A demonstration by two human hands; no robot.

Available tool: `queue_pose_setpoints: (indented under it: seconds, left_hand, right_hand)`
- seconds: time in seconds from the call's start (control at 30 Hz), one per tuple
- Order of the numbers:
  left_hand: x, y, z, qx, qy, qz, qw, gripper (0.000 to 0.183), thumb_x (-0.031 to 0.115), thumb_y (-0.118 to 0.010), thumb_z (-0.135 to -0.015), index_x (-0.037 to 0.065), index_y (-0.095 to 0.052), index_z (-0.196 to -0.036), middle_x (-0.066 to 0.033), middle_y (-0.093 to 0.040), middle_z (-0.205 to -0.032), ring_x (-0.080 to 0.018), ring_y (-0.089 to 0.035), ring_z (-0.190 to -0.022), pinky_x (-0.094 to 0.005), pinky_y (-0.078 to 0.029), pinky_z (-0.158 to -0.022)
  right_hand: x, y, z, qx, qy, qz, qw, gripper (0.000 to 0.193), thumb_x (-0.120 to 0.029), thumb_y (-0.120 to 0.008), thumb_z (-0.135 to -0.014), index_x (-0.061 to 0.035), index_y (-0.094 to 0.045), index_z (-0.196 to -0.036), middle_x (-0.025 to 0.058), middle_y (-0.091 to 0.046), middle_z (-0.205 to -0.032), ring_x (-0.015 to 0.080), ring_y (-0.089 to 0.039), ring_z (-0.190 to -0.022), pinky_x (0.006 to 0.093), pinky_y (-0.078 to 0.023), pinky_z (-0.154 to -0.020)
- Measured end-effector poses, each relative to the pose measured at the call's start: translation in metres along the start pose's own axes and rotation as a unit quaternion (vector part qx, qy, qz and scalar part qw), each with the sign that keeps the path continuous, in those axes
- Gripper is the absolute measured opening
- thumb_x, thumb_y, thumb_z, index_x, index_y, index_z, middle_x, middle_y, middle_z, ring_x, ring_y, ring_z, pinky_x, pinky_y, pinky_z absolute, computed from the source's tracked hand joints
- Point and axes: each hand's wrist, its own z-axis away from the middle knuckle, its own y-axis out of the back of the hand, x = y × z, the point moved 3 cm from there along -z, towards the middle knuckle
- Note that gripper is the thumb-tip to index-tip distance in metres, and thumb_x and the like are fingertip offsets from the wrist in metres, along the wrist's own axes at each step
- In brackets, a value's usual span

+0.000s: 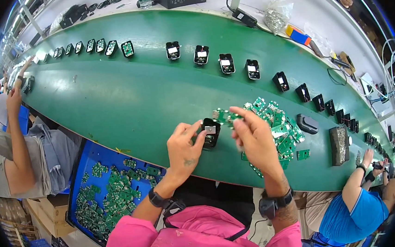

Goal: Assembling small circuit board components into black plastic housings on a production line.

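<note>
My left hand (184,148) grips a small black plastic housing (212,140) by its side, near the front edge of the green table. Inside the housing a white block shows. In my right hand (254,140), pinched between thumb and fingers, is a green circuit board (224,115), held just above and to the right of the housing. The board and the housing appear apart. Beside and behind my right hand lies a loose pile of green circuit boards (279,131), partly hidden by that hand.
A row of black housings (226,63) runs along the green table (148,90); those at the left hold boards. At right lie a dark plastic shell (307,124) and a block-shaped package (339,145). A blue bin (79,184) of boards stands lower left. Co-workers sit on both sides.
</note>
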Motion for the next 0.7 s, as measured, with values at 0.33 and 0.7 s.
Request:
queue_pose_setpoints:
  seconds: [0.33, 0.7]
  left_hand:
    - [0.002, -0.001, 0.000, -0.052, 0.048, 0.122, 0.990, 0.011, 0.001, -0.074, -0.080, 0.002, -0.075, -0.091, -0.0056, -0.065, -0.084, -0.0096, -0.053, -0.055, -0.0249, -0.041, -0.050]
    - [0.001, -0.001, 0.001, -0.068, 0.036, 0.125, 0.989, 0.013, -0.003, -0.073, -0.079, 0.002, -0.076, -0.091, -0.0024, -0.064, -0.083, -0.0047, -0.051, -0.058, -0.0215, -0.039, -0.052]
  right_hand:
    - [0.033, -0.034, 0.016, 0.001, -0.108, -0.242, 0.964, 0.023, -0.010, -0.052, -0.103, 0.0027, -0.052, -0.123, 0.0057, -0.062, -0.077, 0.0088, -0.055, -0.057, 0.0224, -0.044, -0.050]
    - [0.049, -0.033, 0.014, 0.004, -0.145, -0.312, 0.939, 0.023, -0.010, -0.053, -0.102, 0.0029, -0.053, -0.122, 0.0053, -0.062, -0.074, 0.0089, -0.054, -0.055, 0.0219, -0.043, -0.046]
